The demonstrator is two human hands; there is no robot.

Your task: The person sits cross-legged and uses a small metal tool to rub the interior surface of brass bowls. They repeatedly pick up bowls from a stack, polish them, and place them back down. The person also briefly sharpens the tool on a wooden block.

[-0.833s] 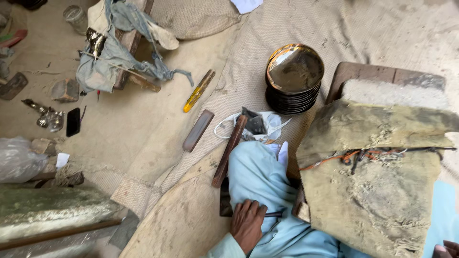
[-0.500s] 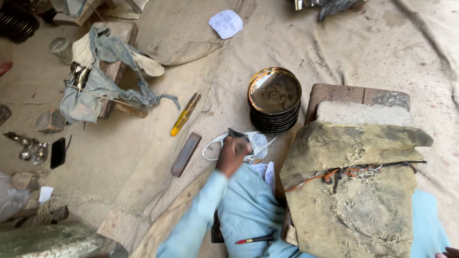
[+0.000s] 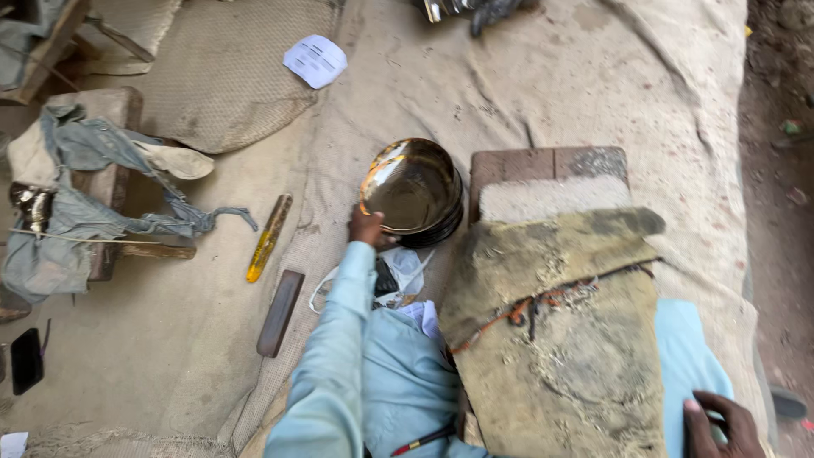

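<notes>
My left hand (image 3: 369, 227) reaches forward in a light blue sleeve and grips the near rim of a shiny dark metal bowl (image 3: 413, 187). That bowl sits tilted on top of a stack of similar bowls (image 3: 441, 229) on the sackcloth floor. My right hand (image 3: 721, 426) rests at the bottom right with its fingers spread on light blue cloth, holding nothing. Between the hands lies a slab covered with dirty cloth (image 3: 560, 339), tied with orange cord, over my lap.
A brick block (image 3: 551, 163) stands behind the slab. A yellow-handled tool (image 3: 270, 237) and a dark flat bar (image 3: 281, 312) lie to the left. A white plastic bag (image 3: 407, 270), grey rags on a wooden block (image 3: 85, 199), a paper scrap (image 3: 315, 60) and a black phone (image 3: 26, 360) lie around.
My left hand left my knee, passed over the plastic bag and now grips the top bowl's rim. The view has shifted closer to the bowls.
</notes>
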